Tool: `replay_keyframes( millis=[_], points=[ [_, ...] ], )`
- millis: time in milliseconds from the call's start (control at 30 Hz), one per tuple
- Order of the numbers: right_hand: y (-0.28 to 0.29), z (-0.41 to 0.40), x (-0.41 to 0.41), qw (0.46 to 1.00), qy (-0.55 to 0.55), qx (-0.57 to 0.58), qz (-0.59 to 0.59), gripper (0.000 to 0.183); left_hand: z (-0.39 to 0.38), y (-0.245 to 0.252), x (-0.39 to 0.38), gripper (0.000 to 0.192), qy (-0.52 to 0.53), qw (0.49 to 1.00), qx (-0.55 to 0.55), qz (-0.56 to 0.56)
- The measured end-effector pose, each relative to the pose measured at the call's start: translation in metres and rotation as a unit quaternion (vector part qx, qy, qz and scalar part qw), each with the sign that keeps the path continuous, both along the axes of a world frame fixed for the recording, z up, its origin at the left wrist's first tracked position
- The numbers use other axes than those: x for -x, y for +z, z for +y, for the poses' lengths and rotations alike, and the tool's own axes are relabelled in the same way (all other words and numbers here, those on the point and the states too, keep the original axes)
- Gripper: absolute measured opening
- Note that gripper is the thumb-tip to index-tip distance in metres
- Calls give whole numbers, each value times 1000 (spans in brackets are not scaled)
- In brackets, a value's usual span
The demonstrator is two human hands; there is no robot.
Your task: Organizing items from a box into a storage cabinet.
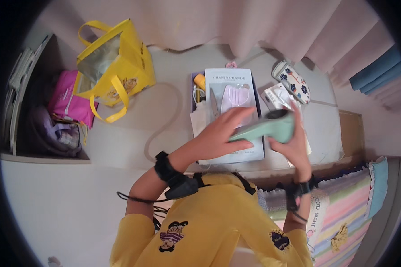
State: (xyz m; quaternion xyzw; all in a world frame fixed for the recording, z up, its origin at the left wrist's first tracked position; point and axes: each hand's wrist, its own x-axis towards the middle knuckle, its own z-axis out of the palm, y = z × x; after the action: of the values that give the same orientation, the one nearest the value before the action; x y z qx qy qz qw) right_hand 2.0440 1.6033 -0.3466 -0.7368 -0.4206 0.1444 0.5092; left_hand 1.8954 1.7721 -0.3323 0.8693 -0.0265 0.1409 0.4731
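Both hands are on a mint-green handheld device (270, 128) with a dark round opening on top; it is slightly blurred. My left hand (217, 133) has its thumb and fingers around the narrow handle end. Around the wide head curls my right hand (292, 140). Beneath the device lies a flat white packet (229, 78) bearing writing and a lilac pattern. A pair of scissors (215, 101) shows along the packet's left side, its lower part hidden by my left hand. The packet rests over a purple-edged box (193, 86).
A yellow insulated bag (138, 63) stands open at back left, beside a pink pouch (67, 100) in a shelf cubby. To the right are a floral case (292, 81) and a small white carton (275, 93). A pink curtain (193, 23) hangs behind; a striped bedspread (344, 207) lies lower right.
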Motion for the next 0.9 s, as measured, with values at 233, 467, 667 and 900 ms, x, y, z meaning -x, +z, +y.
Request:
replay_keyframes(
  millis=[233,467,667,900],
  points=[
    [-17,72,29,987,140,-8,-75,77,13,-50,29,69,136,989,15,65],
    [-59,82,9,989,67,-60,-115,63,17,-92,22,62,292,955,44,12],
    [-109,64,-44,992,-4,-4,-122,65,32,-123,23,55,464,872,-155,33],
    [-146,66,-23,965,23,23,259,51,37,-144,23,69,490,872,22,11]
  ],
)
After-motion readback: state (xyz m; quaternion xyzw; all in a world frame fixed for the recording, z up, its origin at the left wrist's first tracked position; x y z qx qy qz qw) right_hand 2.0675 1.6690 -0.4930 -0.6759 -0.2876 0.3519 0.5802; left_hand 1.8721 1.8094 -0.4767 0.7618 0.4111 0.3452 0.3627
